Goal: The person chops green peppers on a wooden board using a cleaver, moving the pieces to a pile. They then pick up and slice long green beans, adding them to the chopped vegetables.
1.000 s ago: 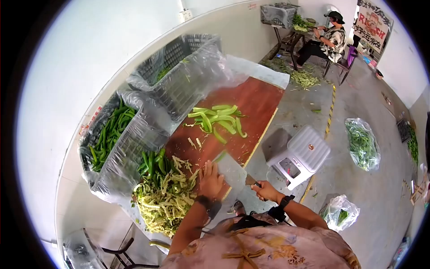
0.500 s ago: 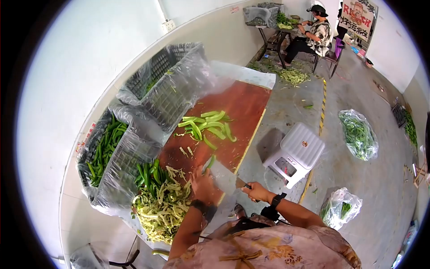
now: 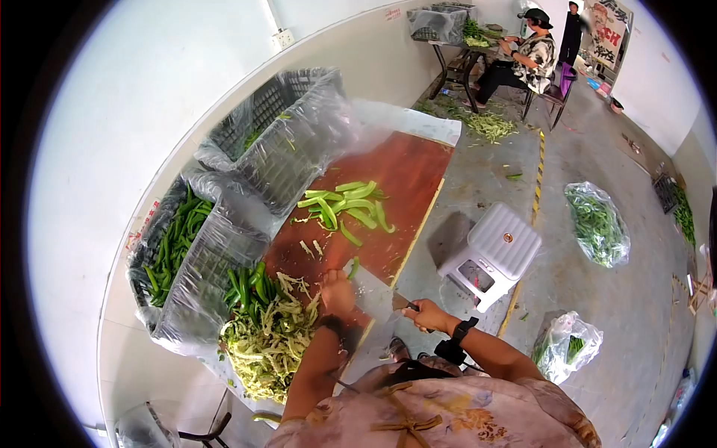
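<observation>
"Counting what?"
"Counting one cleaver [image 3: 378,295], one grey stool [image 3: 506,233], two plastic-draped crates [image 3: 202,287] along the tabletop [image 3: 409,170], two clear bags of greens [image 3: 597,224] on the floor [image 3: 478,179]. Too many overlapping pepper strips [image 3: 349,203] for a sure number."
"Holding anything?"
"Gripping the cleaver by its handle with the right hand [image 3: 429,315]; lowering the left hand [image 3: 338,293] beside the blade, close to one green pepper piece [image 3: 354,267]. Cannot tell the left hand's grasp."
"Working where?"
"Using a reddish-brown surface, with whole peppers [image 3: 250,290] and pale seed cores [image 3: 270,357] at its near end. Noticing one seated person [image 3: 535,63] beyond."
"Spotting changes since half a second ago?"
"Seeing a dark-clothed person [image 3: 570,37] more fully beside the sign [image 3: 606,33]; finding the strips unmoved."
</observation>
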Demonstrator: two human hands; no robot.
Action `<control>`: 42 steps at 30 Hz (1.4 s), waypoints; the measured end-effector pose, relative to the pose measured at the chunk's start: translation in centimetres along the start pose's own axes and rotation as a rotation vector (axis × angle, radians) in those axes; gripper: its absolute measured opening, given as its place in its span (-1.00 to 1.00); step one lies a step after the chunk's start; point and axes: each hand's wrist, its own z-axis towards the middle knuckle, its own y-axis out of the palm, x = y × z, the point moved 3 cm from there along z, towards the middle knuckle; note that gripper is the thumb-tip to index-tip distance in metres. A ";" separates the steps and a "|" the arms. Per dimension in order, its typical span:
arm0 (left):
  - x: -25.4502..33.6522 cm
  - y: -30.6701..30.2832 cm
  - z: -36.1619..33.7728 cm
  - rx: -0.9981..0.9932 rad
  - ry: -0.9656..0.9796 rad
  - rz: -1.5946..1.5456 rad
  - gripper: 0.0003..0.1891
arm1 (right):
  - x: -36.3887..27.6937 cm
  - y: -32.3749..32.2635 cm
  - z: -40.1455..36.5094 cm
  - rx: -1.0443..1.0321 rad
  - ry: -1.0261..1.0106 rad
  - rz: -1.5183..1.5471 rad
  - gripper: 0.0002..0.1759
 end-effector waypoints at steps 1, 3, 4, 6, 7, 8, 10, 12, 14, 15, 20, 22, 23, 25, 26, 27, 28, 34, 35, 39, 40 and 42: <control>0.1 0.0 0.0 -0.001 -0.002 0.000 -0.87 | 0.0 0.0 0.0 -0.005 0.007 0.018 -0.63; 0.3 0.4 0.0 -0.072 0.007 0.028 -0.88 | 0.1 0.1 0.0 -0.002 0.009 0.013 -0.63; 0.4 0.6 -0.2 -0.072 0.007 0.028 -0.88 | 0.2 0.1 0.0 0.002 0.009 0.010 -0.62; 0.9 0.3 -0.6 -0.023 0.039 -0.080 -0.88 | 0.0 0.3 0.3 0.011 -0.015 -0.029 -0.62; 1.2 0.0 -0.6 -0.024 0.040 -0.080 -0.88 | -0.1 0.5 0.3 0.019 -0.038 -0.067 -0.62; 1.6 -0.2 -0.8 -0.064 0.068 -0.166 -0.87 | -0.3 0.6 0.5 0.019 -0.037 -0.066 -0.62; 3.0 -2.0 -1.3 -0.103 0.092 -0.250 -0.86 | -1.3 0.8 0.7 0.057 -0.111 -0.218 -0.64; 3.7 -3.8 -1.4 -0.029 -0.020 -0.510 -0.90 | -1.7 1.1 1.1 0.083 -0.140 -0.200 -0.65; 3.0 -4.2 -2.0 0.038 -0.090 -0.556 -0.88 | -1.8 0.9 1.3 0.112 -0.167 -0.182 -0.67; 2.6 -4.7 -2.5 0.099 -0.164 -0.602 -0.87 | -2.0 0.6 0.9 0.119 -0.156 -0.050 -0.69; 0.5 -4.4 -4.9 0.066 -0.481 -0.880 -0.86 | -2.4 -1.6 -1.0 0.126 -0.262 0.174 -0.80; 0.4 -4.0 -5.1 0.113 -0.461 -0.867 -0.84 | -2.4 -2.4 -2.2 0.113 -0.275 0.186 -0.83; 0.3 -3.6 -5.3 0.085 -0.481 -0.929 -0.83 | -2.3 -2.7 -2.8 0.099 -0.287 0.204 -0.84; -0.5 -1.7 -5.7 0.057 -0.506 -0.990 -0.82 | -2.4 -3.1 -4.5 0.084 -0.299 0.223 -0.81; -1.4 0.7 -5.8 0.053 -0.410 -0.874 -0.80 | -2.6 -3.3 -5.4 0.066 -0.311 0.244 -0.75; -2.0 1.7 -6.5 0.046 -0.322 -0.754 -0.79 | -2.6 -3.5 -6.2 0.053 -0.302 0.242 -0.75; -1.4 0.8 -6.8 -0.019 -0.392 -0.797 -0.78 | -2.5 -4.0 -7.0 0.103 -0.297 0.177 -0.69; 0.0 -2.2 -6.9 0.054 -0.260 -0.623 -0.78 | -2.2 -4.5 -10.5 0.445 -0.528 -0.330 -0.53; 0.2 -2.7 -6.8 0.056 -0.282 -0.616 -0.78 | -2.7 -4.3 -11.2 0.488 -0.546 -0.363 -0.54; 0.4 -3.1 -7.2 -0.063 -0.398 -0.467 -0.77 | -3.3 -3.6 -12.6 0.565 -0.731 -0.703 -0.53; 0.4 -3.3 -7.5 -0.022 -0.366 -0.440 -0.78 | -3.4 -3.3 -12.8 0.544 -0.699 -0.790 -0.52; 0.3 -3.4 -8.1 0.021 -0.341 -0.411 -0.79 | -3.3 -2.9 -12.7 0.515 -0.668 -0.878 -0.50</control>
